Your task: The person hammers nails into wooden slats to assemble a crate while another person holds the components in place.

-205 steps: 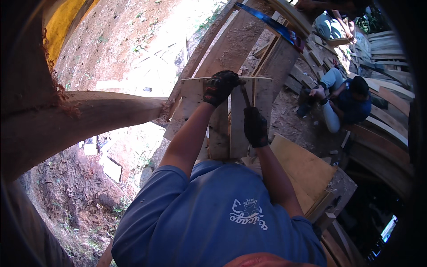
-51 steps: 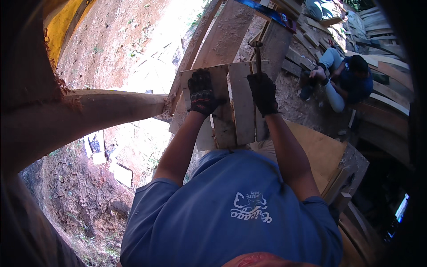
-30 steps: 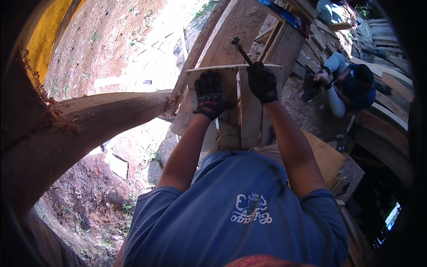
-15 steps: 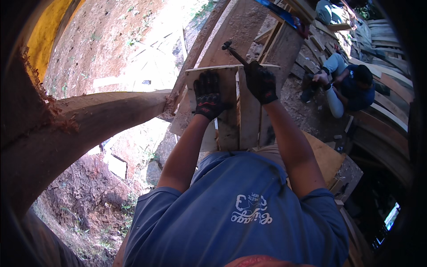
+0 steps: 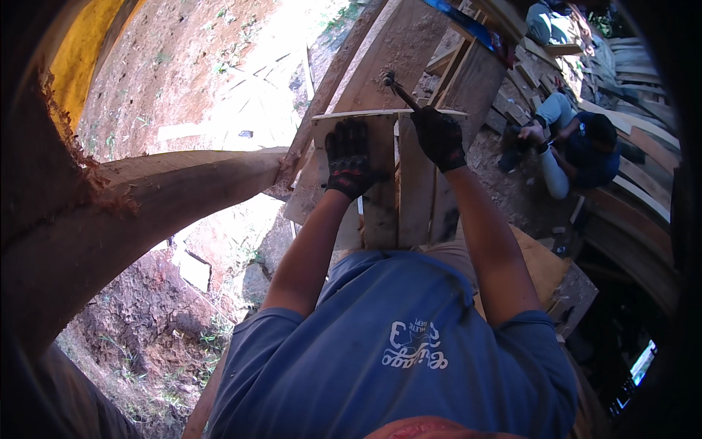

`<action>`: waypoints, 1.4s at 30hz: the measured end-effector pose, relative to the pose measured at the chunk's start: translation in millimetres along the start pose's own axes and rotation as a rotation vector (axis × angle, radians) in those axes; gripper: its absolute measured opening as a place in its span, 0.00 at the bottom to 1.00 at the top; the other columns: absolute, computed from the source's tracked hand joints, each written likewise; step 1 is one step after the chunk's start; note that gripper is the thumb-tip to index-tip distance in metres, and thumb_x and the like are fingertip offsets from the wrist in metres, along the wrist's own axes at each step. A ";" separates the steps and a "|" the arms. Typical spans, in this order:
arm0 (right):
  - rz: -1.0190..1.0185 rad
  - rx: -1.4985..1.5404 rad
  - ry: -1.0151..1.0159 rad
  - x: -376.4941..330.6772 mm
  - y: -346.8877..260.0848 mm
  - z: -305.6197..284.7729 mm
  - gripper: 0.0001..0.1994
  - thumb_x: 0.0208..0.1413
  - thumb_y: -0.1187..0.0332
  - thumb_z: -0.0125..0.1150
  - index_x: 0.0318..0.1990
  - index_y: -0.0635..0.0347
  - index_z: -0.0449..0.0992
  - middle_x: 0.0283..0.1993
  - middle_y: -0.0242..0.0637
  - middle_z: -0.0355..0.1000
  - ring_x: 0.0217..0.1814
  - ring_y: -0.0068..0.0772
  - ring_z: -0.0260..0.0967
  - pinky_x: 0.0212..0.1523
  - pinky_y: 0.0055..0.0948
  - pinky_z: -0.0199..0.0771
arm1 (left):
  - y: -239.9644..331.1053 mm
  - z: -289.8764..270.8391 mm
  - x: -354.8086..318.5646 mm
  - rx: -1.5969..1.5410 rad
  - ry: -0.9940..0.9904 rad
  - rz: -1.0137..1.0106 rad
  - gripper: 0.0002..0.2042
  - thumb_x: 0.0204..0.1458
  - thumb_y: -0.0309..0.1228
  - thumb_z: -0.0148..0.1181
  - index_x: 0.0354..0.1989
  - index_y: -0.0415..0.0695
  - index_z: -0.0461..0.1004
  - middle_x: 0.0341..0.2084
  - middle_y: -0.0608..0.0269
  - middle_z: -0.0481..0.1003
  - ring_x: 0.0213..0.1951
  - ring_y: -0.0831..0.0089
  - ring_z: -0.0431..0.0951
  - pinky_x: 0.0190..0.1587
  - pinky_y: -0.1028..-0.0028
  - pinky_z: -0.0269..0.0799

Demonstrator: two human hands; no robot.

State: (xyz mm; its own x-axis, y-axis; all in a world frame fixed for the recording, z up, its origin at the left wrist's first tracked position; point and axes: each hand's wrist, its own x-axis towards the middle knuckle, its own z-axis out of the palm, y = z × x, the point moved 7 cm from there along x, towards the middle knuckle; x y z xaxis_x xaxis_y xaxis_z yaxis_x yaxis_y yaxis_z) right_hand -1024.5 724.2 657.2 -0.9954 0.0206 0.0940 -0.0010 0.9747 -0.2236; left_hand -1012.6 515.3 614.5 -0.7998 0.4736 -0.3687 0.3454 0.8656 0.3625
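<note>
A panel of several narrow wooden slats (image 5: pixel 379 212) stands in front of my body, with thin gaps between the slats and a strip of wood along its far edge. My left hand (image 5: pixel 349 159), in a black glove with red marks, lies flat on the panel's left part, fingers stretched toward the far edge. My right hand (image 5: pixel 437 139), gloved alike, is closed around the handle of a hammer (image 5: pixel 401 91). The hammer's head points away from me, past the far edge of the panel and over a wide board behind it.
A thick timber beam (image 5: pixel 190 178) crosses at the left, and a yellow sheet (image 5: pixel 82 55) hangs far left. A blue hand saw (image 5: pixel 468 28) lies on boards (image 5: pixel 387 44) beyond the panel. At right another person (image 5: pixel 585 143) sits among stacked planks (image 5: pixel 647 150).
The whole view has shifted slightly, so things sit a little farther right and lower. My left hand stays flat on the panel; the hammer remains in my right hand, its head slightly nearer the panel.
</note>
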 end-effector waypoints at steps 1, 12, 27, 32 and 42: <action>0.007 0.000 -0.005 -6.0 -4.8 0.5 0.13 0.71 0.57 0.52 0.37 0.52 0.76 0.29 0.41 0.77 0.32 0.48 0.81 0.32 0.49 0.79 | 0.0 0.6 -0.4 0.009 -0.012 -0.006 0.69 0.41 0.67 0.72 0.82 0.44 0.34 0.82 0.44 0.36 0.82 0.44 0.33 0.78 0.41 0.26; 0.140 0.142 -0.120 23.0 17.8 11.1 0.16 0.68 0.53 0.56 0.43 0.58 0.78 0.36 0.51 0.81 0.42 0.57 0.81 0.42 0.55 0.80 | -1.7 4.8 1.7 0.024 0.007 0.012 0.70 0.41 0.68 0.71 0.82 0.43 0.33 0.82 0.44 0.35 0.82 0.43 0.32 0.78 0.39 0.26; 0.043 0.134 -0.118 16.5 10.6 4.0 0.13 0.68 0.58 0.54 0.39 0.54 0.80 0.33 0.45 0.79 0.40 0.53 0.81 0.42 0.51 0.79 | -6.2 10.3 0.8 0.014 0.040 0.003 0.70 0.40 0.69 0.72 0.82 0.43 0.33 0.82 0.44 0.34 0.82 0.43 0.31 0.78 0.39 0.26; -0.002 0.066 -0.065 -15.2 -24.0 19.3 0.11 0.67 0.58 0.57 0.35 0.51 0.76 0.26 0.45 0.76 0.32 0.55 0.79 0.33 0.54 0.77 | -1.3 6.5 -0.2 0.016 0.025 0.003 0.70 0.39 0.68 0.72 0.82 0.43 0.34 0.81 0.43 0.36 0.81 0.43 0.32 0.78 0.40 0.26; 0.207 0.003 -0.184 30.3 -3.0 6.7 0.13 0.63 0.59 0.57 0.42 0.57 0.82 0.39 0.49 0.82 0.44 0.54 0.83 0.45 0.53 0.81 | -7.8 19.6 4.6 -0.012 0.051 0.023 0.70 0.39 0.68 0.73 0.82 0.43 0.35 0.81 0.42 0.38 0.81 0.43 0.34 0.78 0.40 0.27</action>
State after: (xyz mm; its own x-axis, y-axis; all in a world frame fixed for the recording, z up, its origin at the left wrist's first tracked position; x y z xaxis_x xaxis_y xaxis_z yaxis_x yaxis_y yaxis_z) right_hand -1055.3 720.4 654.2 -0.9752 0.1781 -0.1315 0.2041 0.9534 -0.2223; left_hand -1009.4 513.9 593.2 -0.8160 0.4838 -0.3164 0.3579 0.8526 0.3808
